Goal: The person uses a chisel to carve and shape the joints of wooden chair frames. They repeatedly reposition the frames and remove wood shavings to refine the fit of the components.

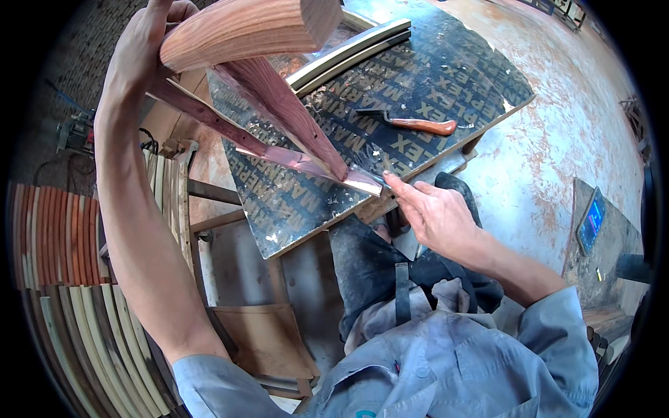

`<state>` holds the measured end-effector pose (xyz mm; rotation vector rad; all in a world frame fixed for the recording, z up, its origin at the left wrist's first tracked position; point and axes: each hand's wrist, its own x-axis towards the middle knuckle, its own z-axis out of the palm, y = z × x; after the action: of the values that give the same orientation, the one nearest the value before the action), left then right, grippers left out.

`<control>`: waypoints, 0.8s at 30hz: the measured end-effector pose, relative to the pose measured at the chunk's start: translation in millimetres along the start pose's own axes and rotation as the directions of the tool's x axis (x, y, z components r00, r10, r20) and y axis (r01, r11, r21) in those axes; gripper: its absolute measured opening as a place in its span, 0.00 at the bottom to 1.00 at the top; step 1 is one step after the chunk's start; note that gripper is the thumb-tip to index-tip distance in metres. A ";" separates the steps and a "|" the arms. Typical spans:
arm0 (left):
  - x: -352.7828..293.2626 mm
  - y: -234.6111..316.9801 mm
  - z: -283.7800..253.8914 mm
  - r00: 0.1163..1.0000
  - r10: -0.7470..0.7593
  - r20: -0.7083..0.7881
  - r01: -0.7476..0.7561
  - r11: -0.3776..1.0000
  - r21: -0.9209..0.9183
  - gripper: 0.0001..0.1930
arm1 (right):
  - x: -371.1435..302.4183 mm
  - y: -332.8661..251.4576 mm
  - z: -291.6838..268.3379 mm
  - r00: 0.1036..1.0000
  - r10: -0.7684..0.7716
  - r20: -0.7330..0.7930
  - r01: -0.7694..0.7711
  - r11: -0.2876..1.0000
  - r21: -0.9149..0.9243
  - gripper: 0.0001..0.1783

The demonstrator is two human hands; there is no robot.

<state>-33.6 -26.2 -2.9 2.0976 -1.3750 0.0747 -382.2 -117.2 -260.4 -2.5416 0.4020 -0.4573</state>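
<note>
A reddish wooden frame piece is tilted over the board, with a thick curved rail on top and slimmer wooden legs running down toward me. My left hand grips the far left end of the rail, its fingers partly hidden behind the wood. Close to the near tip of the lower wooden strip, my right hand is closed round a slim hand tool with a thin metal blade. The index finger stretches along that tool; its exact kind is mostly hidden by the hand.
The dark printed board serves as a tabletop, strewn with shavings. On it lie a wooden-handled tool with a dark bent head and curved wood strips. A phone rests at right. Stacked wood strips stand at left.
</note>
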 end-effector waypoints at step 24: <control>4.4 13.6 20.4 0.996 -0.033 -0.081 0.026 0.996 -0.090 0.51 | -54.4 -32.4 33.9 0.993 -0.048 0.104 0.036 0.992 0.120 0.25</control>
<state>-48.9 -44.1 -11.4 2.0185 -1.2749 0.0857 -411.6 -55.8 -283.3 -2.4505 0.2742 -0.3479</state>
